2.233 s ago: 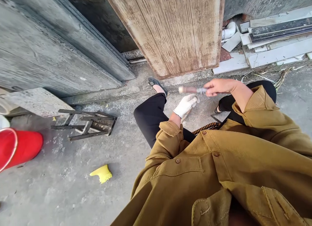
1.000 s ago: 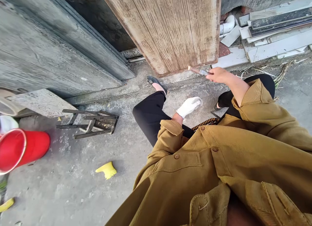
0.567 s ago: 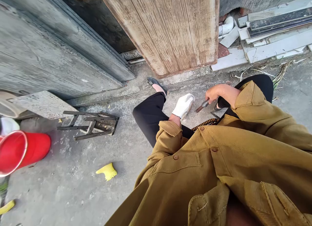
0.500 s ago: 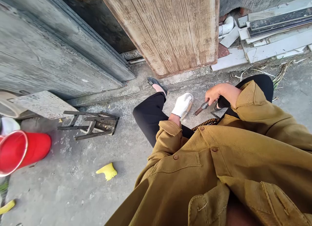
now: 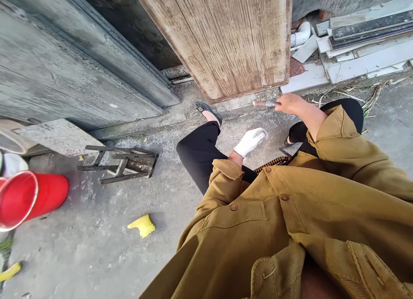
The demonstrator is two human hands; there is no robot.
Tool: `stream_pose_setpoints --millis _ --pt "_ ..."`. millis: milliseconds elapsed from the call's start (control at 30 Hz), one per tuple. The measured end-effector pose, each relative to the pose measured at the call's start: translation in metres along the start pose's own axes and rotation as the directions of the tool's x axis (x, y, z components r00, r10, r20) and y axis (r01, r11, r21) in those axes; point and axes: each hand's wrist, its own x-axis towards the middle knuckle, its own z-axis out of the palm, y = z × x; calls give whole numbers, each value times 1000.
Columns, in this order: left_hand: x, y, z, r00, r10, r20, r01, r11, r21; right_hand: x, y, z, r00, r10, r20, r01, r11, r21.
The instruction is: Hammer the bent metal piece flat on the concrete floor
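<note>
My left hand [image 5: 249,143], in a white glove, is closed low between my knees. A small pale rounded edge [image 5: 265,134] shows at its fingertips; I cannot make out what it is. My bare right hand [image 5: 288,104] is wrapped round a short brown wooden stick [image 5: 260,103] with grey wire [image 5: 271,104] wound about it. The stick points left, close to the foot of the wooden panel [image 5: 222,45], and is apart from my left hand.
A small wooden stool [image 5: 129,163] lies on its side at left, near a red bucket [image 5: 53,190]. A yellow piece [image 5: 142,226] lies on the concrete. White boards [image 5: 371,60] are stacked by the wall at right, with dry stalks [image 5: 372,99] in front.
My right hand has moved up and away from my left hand, and the stick has swung to point left. My left hand has turned and shifted slightly; the tan thing under it no longer shows.
</note>
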Motion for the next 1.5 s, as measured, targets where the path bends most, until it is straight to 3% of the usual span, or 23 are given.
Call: stream_pose_setpoints --millis 133,200,267,333,467,533,567,600,633,700,733,800,900,967,1000,1100,1167,1233,1300,1367,1433,1500 --pt "-1 0 -12 995 38 -89 -32 998 62 4 -10 22 968 -11 253 50 988 -147" --pt "-1 2 -18 989 40 -143 -29 997 76 2 -15 30 885 -75 460 158 977 -145" --pt "-2 6 -22 986 25 -167 -13 997 73 -1 -18 34 769 -167 617 273 959 -80" --pt "-3 11 -26 984 10 -179 3 997 72 -3 -20 34 696 -262 669 341 940 13" --pt "-6 21 -29 984 3 -179 13 996 86 -6 -18 28 606 -382 698 352 915 195" --pt "-6 24 -28 987 4 -161 10 996 85 -7 -14 23 588 -439 680 342 896 283" --pt "-6 24 -26 989 3 -147 10 997 82 -7 -12 20 609 -476 635 343 880 330" --pt "-5 24 -25 992 -2 -127 12 997 80 -7 -10 17 661 -507 553 342 860 379" --pt "-5 23 -22 994 -8 -106 17 997 80 -7 -8 14 743 -508 436 328 844 424" --pt "-3 21 -17 998 -20 -63 25 996 83 -5 -4 8 898 -405 174 271 819 506" --pt "-2 19 -14 999 -19 -44 23 996 86 -4 -3 6 944 -319 88 232 828 510" --pt "-1 17 -10 1000 -8 -15 9 996 89 -1 -4 5 983 -178 37 148 902 405" --pt "0 15 -10 1000 29 -9 -28 994 103 3 -8 13 989 -97 113 86 991 102" --pt "1 14 -12 998 53 -31 -49 992 120 4 -12 24 959 -107 262 113 994 -9" --pt "1 13 -14 997 62 -39 -56 990 128 3 -13 29 918 -126 375 151 988 -38" --pt "1 12 -19 997 68 -25 -64 988 137 1 -17 39 721 -225 656 298 955 -1" --pt "-1 10 -22 998 65 4 -65 990 123 -2 -17 37 627 -330 706 353 928 121" --pt "-2 9 -23 999 48 22 -50 995 91 -6 -13 29 582 -442 683 366 892 266" --pt "-2 6 -23 1000 10 15 -11 998 54 -8 -7 19 613 -542 575 363 839 404" --pt "-2 3 -21 1000 -30 6 30 999 22 -9 -1 10 744 -575 340 341 764 548" --pt "0 0 -19 999 -47 5 47 999 -1 -8 4 4 874 -479 77 309 673 672" --pt "1 -1 -16 999 -43 23 43 999 -10 -4 6 3 939 -338 -55 272 639 719"
